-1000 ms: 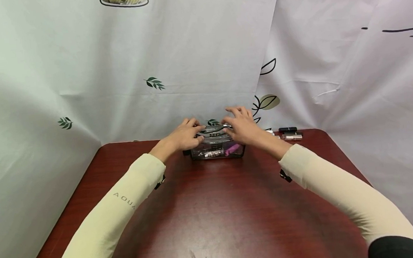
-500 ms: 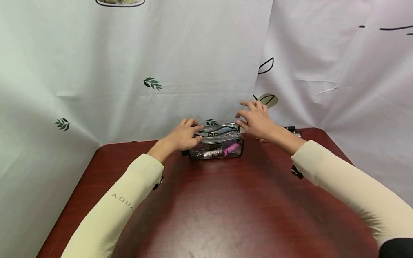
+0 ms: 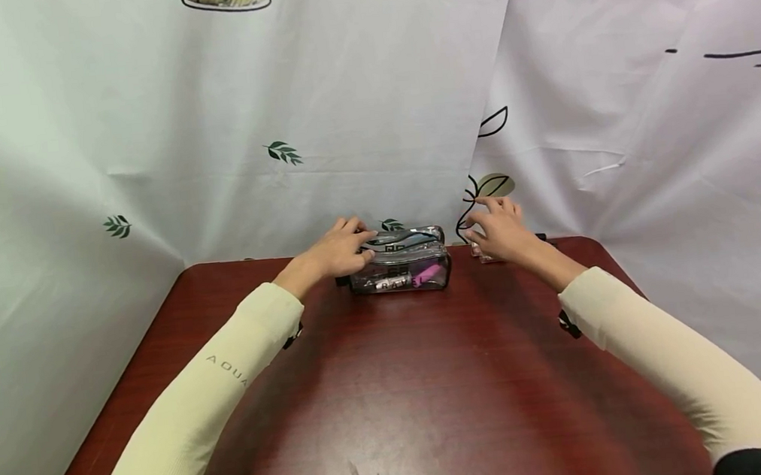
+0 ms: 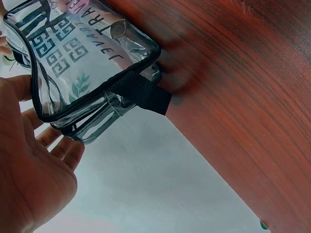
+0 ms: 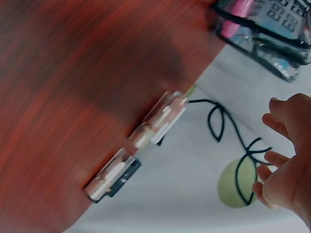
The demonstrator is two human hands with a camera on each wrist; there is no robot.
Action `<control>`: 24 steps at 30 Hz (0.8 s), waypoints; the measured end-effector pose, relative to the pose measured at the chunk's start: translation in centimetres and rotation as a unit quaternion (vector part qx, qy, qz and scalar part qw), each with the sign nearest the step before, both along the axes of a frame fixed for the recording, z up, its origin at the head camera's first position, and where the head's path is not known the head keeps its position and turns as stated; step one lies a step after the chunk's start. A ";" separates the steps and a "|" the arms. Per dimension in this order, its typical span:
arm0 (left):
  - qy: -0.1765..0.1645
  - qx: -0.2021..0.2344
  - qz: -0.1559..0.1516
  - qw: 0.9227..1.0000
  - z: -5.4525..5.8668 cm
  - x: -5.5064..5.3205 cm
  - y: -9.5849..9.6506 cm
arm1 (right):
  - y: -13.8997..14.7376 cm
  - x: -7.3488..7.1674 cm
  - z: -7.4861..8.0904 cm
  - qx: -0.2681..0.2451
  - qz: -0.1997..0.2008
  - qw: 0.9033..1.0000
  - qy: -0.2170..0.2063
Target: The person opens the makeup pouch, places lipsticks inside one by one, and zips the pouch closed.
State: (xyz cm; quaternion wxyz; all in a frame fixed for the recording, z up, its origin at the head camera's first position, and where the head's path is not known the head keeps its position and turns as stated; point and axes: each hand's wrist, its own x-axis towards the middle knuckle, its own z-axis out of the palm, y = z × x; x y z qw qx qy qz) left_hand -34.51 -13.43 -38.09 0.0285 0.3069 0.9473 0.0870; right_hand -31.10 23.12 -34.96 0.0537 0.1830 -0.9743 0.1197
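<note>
A clear zip pouch (image 3: pixel 400 272) with black piping and printed lettering stands at the far side of the table. Through its front show a magenta tube (image 3: pixel 428 274) and a silvery tube (image 3: pixel 393 283). My left hand (image 3: pixel 335 250) holds the pouch's upper left corner, thumb at the front rim and fingers behind, as the left wrist view shows. To the right of the pouch, my right hand (image 3: pixel 505 231) hovers with loosely bent fingers and nothing in them. Below it in the right wrist view lie cosmetic tubes, a clear pinkish pair (image 5: pixel 158 119) and another (image 5: pixel 111 174) beside a black one (image 5: pixel 125 177).
A dark red wooden table (image 3: pixel 400 386) extends toward me. White cloth with printed leaves (image 3: pixel 370 118) hangs close behind its far edge and along both sides. A black fabric tab (image 4: pixel 141 92) sticks out from the pouch's left end.
My right hand has left the pouch and moved right, then lowered a little over the cosmetic tubes. My left hand has stayed at the pouch, which keeps its place.
</note>
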 end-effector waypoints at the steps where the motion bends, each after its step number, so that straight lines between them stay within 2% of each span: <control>1: 0.009 0.003 0.000 1.000 -0.5 -0.3 -0.1 | 0.3 0.0 -0.1 0.004 -0.004 1.000 -0.002; 2: 0.019 0.010 -0.009 1.000 -1.7 -1.5 -0.6 | 0.6 -0.1 -0.2 0.006 -0.007 1.000 -0.004; 3: 0.013 0.006 -0.001 1.000 -0.6 -0.5 -0.2 | 0.8 -0.1 -0.3 0.009 -0.009 1.000 -0.006; 6: 0.005 0.010 0.002 1.000 -0.8 -0.9 -0.2 | 1.6 0.0 -0.6 0.017 -0.013 1.000 -0.004; 7: -0.002 0.009 0.010 1.000 0.5 0.5 0.2 | 1.9 0.0 -0.6 0.018 -0.014 1.000 -0.004; 8: -0.009 0.008 0.009 1.000 1.1 1.2 0.3 | 2.1 0.1 -0.7 0.020 -0.014 1.000 -0.005; 9: -0.014 0.003 0.018 1.000 2.4 2.6 0.7 | 2.3 0.2 -0.7 0.022 -0.014 1.000 -0.006; 12: -0.006 -0.004 0.018 1.000 2.7 3.2 0.9 | 2.9 0.2 -1.0 0.025 -0.012 1.000 -0.006; 24: -0.005 -0.007 0.019 1.000 2.8 3.3 0.8 | 4.6 -0.1 -1.9 0.018 -0.020 1.000 -0.003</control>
